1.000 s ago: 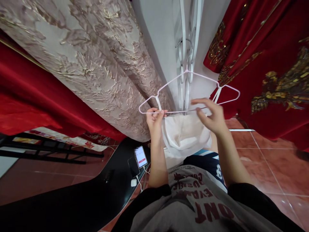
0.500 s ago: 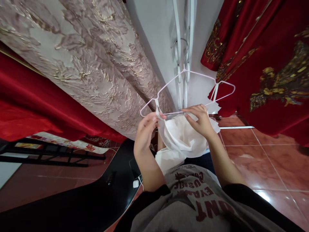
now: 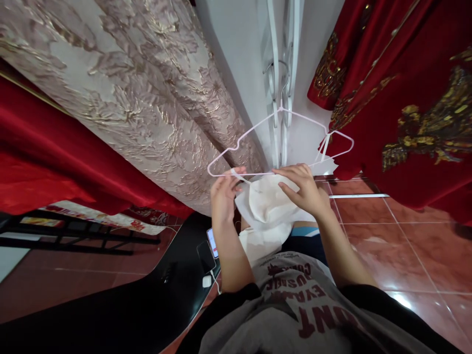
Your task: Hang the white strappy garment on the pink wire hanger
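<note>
A pale pink clothes hanger (image 3: pixel 258 129) hangs by its metal hook. A white garment with thin straps (image 3: pixel 271 201) hangs below its bottom bar, over my lap. One strap (image 3: pixel 325 145) is looped over the hanger's right end. My left hand (image 3: pixel 224 196) pinches the other strap (image 3: pixel 241 178) by the bottom bar; that strap is off the left notch. My right hand (image 3: pixel 304 191) has its fingers stretched over the bottom bar, touching it, with the thumb apart near the garment.
White metal rails (image 3: pixel 275 88) stand against the wall. A pale brocade fabric (image 3: pixel 147 98) hangs at left, and red gold-trimmed garments (image 3: pixel 416 98) at right. A black glossy bench (image 3: pixel 147 295) holds a phone (image 3: pixel 205 256) and a charger (image 3: pixel 207 281). Red tiles (image 3: pixel 398 246) cover the floor.
The left strap has come off the hanger's left notch, in my left hand. The hanger has shifted slightly left, and the garment's left side hangs lower. My right hand has barely moved.
</note>
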Available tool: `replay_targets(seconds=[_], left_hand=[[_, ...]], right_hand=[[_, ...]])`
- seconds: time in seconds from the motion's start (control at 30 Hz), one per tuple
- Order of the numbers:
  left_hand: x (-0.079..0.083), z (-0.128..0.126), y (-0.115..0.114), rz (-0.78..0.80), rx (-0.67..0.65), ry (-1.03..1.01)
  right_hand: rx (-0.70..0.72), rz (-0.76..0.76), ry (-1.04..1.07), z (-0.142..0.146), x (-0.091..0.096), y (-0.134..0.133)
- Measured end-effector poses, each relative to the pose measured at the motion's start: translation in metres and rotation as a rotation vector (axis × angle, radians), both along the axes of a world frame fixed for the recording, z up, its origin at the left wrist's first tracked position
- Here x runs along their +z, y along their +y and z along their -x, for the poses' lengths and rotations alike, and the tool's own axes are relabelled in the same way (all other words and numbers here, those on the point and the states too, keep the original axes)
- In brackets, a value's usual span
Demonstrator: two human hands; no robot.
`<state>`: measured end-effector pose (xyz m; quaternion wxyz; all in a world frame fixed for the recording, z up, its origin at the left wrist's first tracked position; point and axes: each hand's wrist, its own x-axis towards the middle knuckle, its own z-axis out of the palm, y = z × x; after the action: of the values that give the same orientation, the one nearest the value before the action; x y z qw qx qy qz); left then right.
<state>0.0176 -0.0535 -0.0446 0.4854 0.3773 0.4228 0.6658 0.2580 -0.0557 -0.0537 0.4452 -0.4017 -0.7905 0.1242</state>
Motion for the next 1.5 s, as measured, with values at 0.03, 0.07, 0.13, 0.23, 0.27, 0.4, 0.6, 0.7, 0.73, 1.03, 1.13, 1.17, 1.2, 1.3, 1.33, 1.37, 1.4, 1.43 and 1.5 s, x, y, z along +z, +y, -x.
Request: replay_targets(seconds=[0.03,0.07,0.13,0.23,0.27,0.4,0.6,0.7,0.73,1.03,1.13,1.17,1.2,1.3,1.33,1.37,1.4,1.43,1.5], left_hand=[[0.0,-0.007,0.0,-0.017,-0.019,-0.017],[0.0,-0.013,0.0,-0.036,-0.011,-0.03],[0.0,-0.022,0.001,-0.068,0.029,-0.041],[-0.002,-0.024,0.005,-0.094,0.047,-0.026],[-0.003,-0.024,0.006,-0.101,0.049,-0.023],[-0.008,-0.023,0.01,-0.119,0.071,-0.027],[-0.009,-0.022,0.011,-0.133,0.07,0.026],[-0.009,-0.023,0.011,-0.139,0.075,0.025],[-0.009,-0.024,0.011,-0.137,0.076,0.025],[-0.004,-0.021,0.009,-0.139,0.091,0.048],[-0.002,-0.021,0.008,-0.144,0.09,0.03],[-0.002,-0.022,0.007,-0.14,0.091,0.019],[-0.002,-0.024,0.007,-0.136,0.09,0.005],[-0.005,-0.03,0.008,-0.133,0.077,-0.039],[-0.006,-0.031,0.008,-0.136,0.072,-0.05],[-0.006,-0.032,0.008,-0.139,0.068,-0.056],[-0.006,-0.032,0.008,-0.141,0.064,-0.056],[-0.006,-0.032,0.008,-0.141,0.062,-0.051],[-0.006,-0.029,0.006,-0.141,0.059,-0.042]], right_hand=[[-0.004,-0.007,0.024,0.001,-0.001,-0.001],[-0.037,-0.031,0.081,-0.001,-0.003,0.0],[-0.198,-0.114,0.29,-0.012,-0.009,0.004],[-0.431,-0.127,0.649,-0.043,-0.016,0.015],[-0.417,-0.045,0.708,-0.053,-0.016,0.019],[-0.27,0.268,0.714,-0.074,0.002,0.024],[-0.196,0.253,0.658,-0.064,0.04,0.029],[-0.255,0.09,0.654,-0.061,0.046,0.039],[-0.285,0.03,0.67,-0.061,0.045,0.042],[-0.433,-0.219,0.918,-0.099,-0.003,0.067],[-0.424,-0.259,1.031,-0.115,-0.013,0.068],[-0.437,-0.28,1.049,-0.115,-0.014,0.065],[-0.459,-0.309,1.059,-0.111,-0.012,0.059],[-0.492,-0.376,1.037,-0.085,-0.004,0.035],[-0.469,-0.374,0.989,-0.074,-0.001,0.027],[-0.397,-0.321,0.878,-0.063,0.002,0.02],[-0.322,-0.237,0.723,-0.052,0.004,0.016],[-0.251,-0.158,0.565,-0.043,0.006,0.013],[-0.136,-0.032,0.275,-0.029,0.007,0.013]])
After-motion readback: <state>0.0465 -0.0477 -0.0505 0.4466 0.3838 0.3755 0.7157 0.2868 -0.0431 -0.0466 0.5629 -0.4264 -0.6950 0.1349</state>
